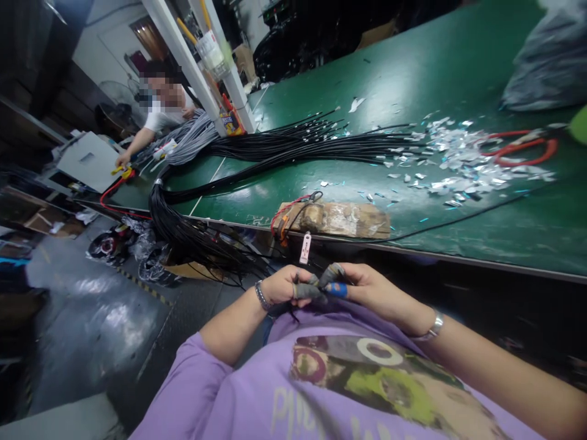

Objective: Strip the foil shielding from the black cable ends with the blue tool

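Note:
Close to my purple shirt, my left hand (293, 286) and my right hand (355, 284) meet fingertip to fingertip. Both are closed in a pinch, with grey coverings on some fingers and a blue wrap on a right finger. A thin black strand, apparently a cable, shows at the left fingers; what lies between the right fingertips is hidden. Beyond the hands, a tape-wrapped wooden block (348, 220) rests at the bench edge, with a small pinkish tag (305, 247) hanging beside it. A large bundle of black cables (270, 153) lies across the bench, partly drooping over the edge.
Silvery foil scraps (472, 159) litter the green bench (458, 244), near red-handled scissors (527, 153). A grey plastic bag (550, 67) stands at the far right. Grey cables (197, 140) lie by a white post (229, 67). Another person (165, 107) reaches to a yellow-and-red tool (123, 174).

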Demonstrator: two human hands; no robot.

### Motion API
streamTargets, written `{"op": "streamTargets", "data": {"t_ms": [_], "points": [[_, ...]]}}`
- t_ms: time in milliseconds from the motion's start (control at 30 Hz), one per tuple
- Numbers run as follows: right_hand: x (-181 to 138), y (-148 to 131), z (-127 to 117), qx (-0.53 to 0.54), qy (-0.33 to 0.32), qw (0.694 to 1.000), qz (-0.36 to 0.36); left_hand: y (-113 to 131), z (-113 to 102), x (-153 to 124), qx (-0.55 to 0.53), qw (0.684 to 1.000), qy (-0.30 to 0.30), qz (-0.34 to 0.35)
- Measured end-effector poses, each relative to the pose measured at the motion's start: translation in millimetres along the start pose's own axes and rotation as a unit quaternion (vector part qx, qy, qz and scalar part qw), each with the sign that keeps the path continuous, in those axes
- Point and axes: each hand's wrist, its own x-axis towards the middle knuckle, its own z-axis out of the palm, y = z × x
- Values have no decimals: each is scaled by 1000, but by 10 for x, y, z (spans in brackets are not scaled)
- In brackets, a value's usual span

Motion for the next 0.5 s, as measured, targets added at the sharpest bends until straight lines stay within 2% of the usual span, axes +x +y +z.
{"op": "streamTargets", "data": {"t_ms": [67, 133, 300, 433, 500], "points": [[-18, 2, -22, 43, 20, 999, 22, 62, 46, 0, 84, 994, 37, 59], [-30, 2, -33, 88, 23, 994, 53, 96, 91, -25, 183, 973, 70, 125], [-35, -11, -19, 131, 21, 985, 111, 4, 176, -122, 379, 884, 149, 228], [-25, -2, 13, 130, 38, 983, 122, -127, 241, -160, 448, 808, 235, 303], [-30, 17, 29, 134, 46, 982, 124, -174, 277, -163, 472, 776, 275, 316]]}}
